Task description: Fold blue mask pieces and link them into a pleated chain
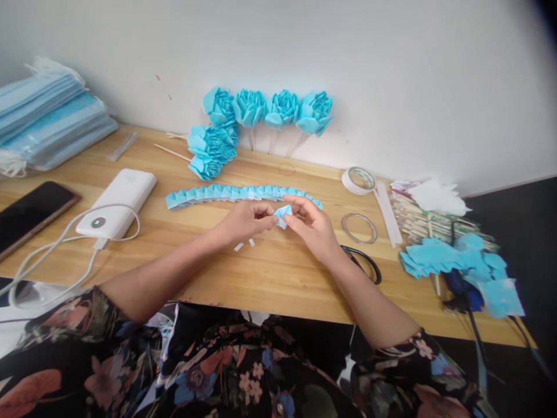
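Observation:
Between my two hands is a small folded piece of blue paper, white on part of its surface. My left hand pinches its left side with thumb and finger. On the other side my right hand grips it, the thumb in front and the fingers behind. Just beyond both hands lies a long curved row of folded blue paper pieces, its right end partly hidden by my right hand. Two small white scraps rest on the wood near my left wrist.
Blue paper roses on sticks lean against the wall. Face masks, a phone and a power bank with a cable lie left. To the right are tape, a ring, black scissor handles, sticks and blue paper.

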The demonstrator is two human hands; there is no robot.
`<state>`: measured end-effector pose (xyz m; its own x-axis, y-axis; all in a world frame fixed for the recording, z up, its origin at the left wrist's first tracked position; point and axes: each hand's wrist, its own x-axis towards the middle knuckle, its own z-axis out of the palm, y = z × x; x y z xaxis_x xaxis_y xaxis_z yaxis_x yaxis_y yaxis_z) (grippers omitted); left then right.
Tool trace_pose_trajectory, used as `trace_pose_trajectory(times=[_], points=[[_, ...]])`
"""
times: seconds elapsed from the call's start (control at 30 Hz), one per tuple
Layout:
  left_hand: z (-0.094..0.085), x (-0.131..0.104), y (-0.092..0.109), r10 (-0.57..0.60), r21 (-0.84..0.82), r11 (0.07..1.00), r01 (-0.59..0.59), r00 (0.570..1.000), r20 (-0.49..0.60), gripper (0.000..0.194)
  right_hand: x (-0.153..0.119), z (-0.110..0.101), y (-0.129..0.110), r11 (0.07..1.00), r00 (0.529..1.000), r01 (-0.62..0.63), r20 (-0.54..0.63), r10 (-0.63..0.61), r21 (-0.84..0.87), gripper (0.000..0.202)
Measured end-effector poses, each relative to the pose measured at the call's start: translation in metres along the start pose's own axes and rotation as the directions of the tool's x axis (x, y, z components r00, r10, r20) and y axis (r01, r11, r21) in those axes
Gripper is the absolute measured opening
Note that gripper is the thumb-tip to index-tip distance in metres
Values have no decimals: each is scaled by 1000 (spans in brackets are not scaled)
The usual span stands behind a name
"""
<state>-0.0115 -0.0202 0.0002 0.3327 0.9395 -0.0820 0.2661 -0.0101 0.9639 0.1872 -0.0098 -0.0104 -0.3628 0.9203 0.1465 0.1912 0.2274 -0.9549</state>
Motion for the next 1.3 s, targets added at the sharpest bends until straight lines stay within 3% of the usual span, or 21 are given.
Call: trace_pose_trajectory(times=[0.43, 0.63, 0.8, 0.97, 1.13, 1.3], points=[[1, -2, 2, -27, 11, 1000, 26, 999, 28, 24, 0, -4, 4, 1000, 998, 1, -56, 0, 25, 31], [2, -2, 4, -27, 11, 1000, 26, 995, 92, 22, 2, -1, 3, 999, 998, 22, -59, -20, 32, 34], [2, 1, 0, 50, 19, 999, -51, 999, 13, 17, 2, 0, 4, 999, 998, 10, -58, -8, 35, 32], [2, 1, -3, 34, 47, 998, -35, 999, 18, 15, 1, -3, 3, 1000, 996, 5, -84, -6, -14, 28], [3, 2, -6, 36, 20, 999, -36, 999, 7, 18, 1, -2, 5, 999, 999, 16, -33, -15, 39, 30], [2, 2, -3, 31, -20, 999, -32, 999, -33, 17, 3, -2, 9, 997, 990, -1, -142, 12, 79, 29]])
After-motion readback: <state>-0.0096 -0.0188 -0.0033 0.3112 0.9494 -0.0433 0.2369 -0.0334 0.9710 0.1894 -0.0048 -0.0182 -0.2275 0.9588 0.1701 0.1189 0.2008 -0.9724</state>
